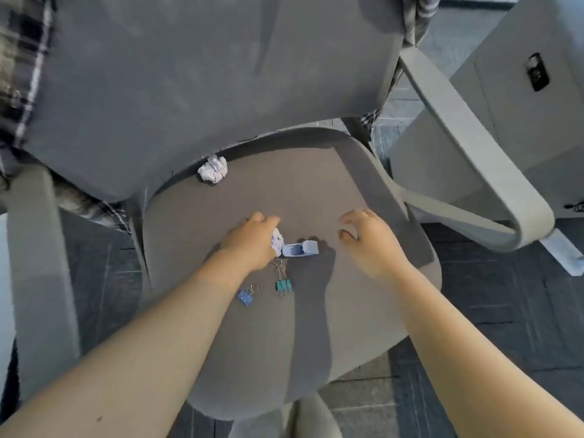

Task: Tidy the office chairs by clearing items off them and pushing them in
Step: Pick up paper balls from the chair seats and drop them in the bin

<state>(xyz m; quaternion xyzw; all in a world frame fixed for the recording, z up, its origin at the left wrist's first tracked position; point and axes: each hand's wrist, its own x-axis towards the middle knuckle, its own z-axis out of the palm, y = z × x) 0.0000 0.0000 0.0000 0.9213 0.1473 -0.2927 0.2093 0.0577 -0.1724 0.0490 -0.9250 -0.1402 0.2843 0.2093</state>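
Observation:
I look down on a grey office chair seat (331,191). My left hand (252,241) is closed around a crumpled white paper ball (277,243) at the seat's middle. Right beside it lies a small blue-grey stapler (300,249). My right hand (369,241) hovers over the seat just right of the stapler, fingers spread, holding nothing. Another crumpled paper ball (213,169) rests near the backrest. A teal binder clip (283,284) and a blue binder clip (246,297) lie on the seat below my left wrist.
The chair's grey backrest (205,83) has a plaid garment (22,74) draped behind it. Light grey armrests stand at the left (38,263) and right (467,159). A pale cabinet with a lock (518,99) is at the right. Dark carpet tiles surround the chair.

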